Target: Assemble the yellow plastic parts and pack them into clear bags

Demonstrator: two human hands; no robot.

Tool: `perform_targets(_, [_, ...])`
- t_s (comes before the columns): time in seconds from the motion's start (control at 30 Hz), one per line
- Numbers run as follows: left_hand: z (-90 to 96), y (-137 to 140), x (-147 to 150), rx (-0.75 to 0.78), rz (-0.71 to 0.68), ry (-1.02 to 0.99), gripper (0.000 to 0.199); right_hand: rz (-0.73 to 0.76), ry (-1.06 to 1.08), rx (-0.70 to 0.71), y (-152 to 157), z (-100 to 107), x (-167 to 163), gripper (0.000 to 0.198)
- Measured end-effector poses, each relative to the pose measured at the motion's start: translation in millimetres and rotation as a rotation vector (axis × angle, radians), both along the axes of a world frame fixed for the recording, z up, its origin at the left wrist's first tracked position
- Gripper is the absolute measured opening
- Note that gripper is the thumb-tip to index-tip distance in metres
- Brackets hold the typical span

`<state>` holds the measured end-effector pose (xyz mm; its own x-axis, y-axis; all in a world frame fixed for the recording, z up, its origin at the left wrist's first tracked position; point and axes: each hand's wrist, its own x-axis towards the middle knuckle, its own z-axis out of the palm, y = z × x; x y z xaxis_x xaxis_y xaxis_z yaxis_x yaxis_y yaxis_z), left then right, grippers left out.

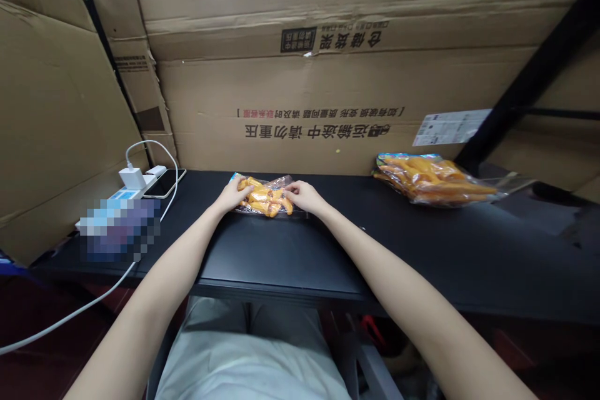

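A clear plastic bag [265, 198] of shiny orange moulded pieces lies flat on the black tabletop, with a bit of blue-green printing at its upper left corner. My left hand [230, 195] grips its left side, thumb and fingers over the plastic. On the opposite side, my right hand [307, 195] has its fingers closed on the bag's right part. The exact kind of the orange pieces is hard to make out. Farther right lies a larger pile of similar orange bagged items [431, 181], touched by neither hand.
Cardboard sheets [281, 87] stand behind and left of the black table [281, 256]. At the left are a power strip with a white charger [132, 178], a phone [165, 184], a white cable [89, 308] and a blurred-out item [119, 229]. A black post [525, 84] rises at right.
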<state>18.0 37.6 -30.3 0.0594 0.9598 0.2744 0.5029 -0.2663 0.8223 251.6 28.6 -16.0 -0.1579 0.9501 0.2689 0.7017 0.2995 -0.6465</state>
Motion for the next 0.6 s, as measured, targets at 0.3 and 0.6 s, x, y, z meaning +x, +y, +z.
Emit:
perform_targets(0.3, [20.4,-15.5,4.5,0.235,-0.226,0.168,0.013,0.017,0.349,-0.327,-5.6,8.4,1.2,0.010])
perform_targets(0.6, [23.0,-18.0,11.5,0.343,-0.204,0.147,0.011,0.161,0.793,-0.563,-14.9,9.0,-17.3,0.011])
